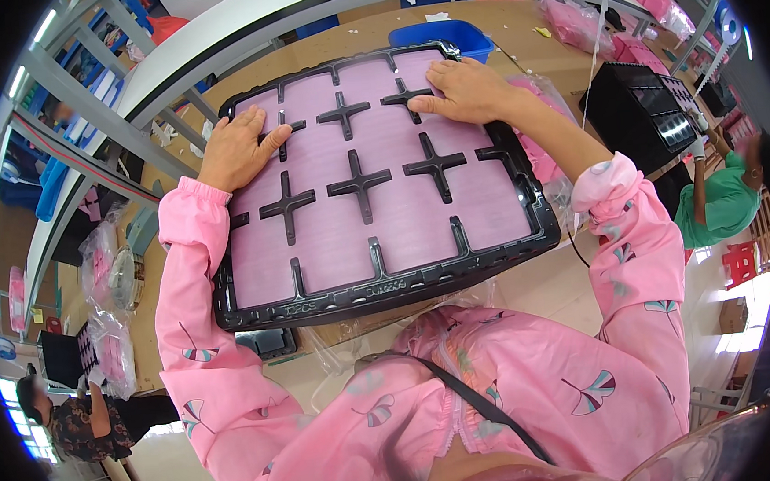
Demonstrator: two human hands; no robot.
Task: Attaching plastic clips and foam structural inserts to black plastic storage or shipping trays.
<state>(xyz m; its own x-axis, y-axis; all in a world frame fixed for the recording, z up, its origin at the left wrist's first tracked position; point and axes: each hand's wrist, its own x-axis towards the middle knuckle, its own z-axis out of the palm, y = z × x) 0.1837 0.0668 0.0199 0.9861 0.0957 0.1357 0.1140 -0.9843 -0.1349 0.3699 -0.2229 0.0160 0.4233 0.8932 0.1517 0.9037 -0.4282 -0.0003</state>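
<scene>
A large black plastic tray (360, 187) lies in front of me, its near edge reaching past the table's front. Pink foam sheet (384, 227) fills its compartments, and black cross-shaped dividers stand up between them. My left hand (243, 150) rests on the tray's far left part, palm down, fingers stretched toward the rim and thumb apart. Over the far right corner lies my right hand (464, 93), flat, with its thumb beside a cross-shaped divider. Neither hand grips anything. Whether more trays lie under the top one I cannot tell.
Behind the tray's far right corner stands a blue bin (448, 38). Clear plastic bags with pink sheets (542, 134) lie to the right. A black tray stack (642, 114) stands farther right, near a person in green (722, 198). Another person (83, 418) works at the left.
</scene>
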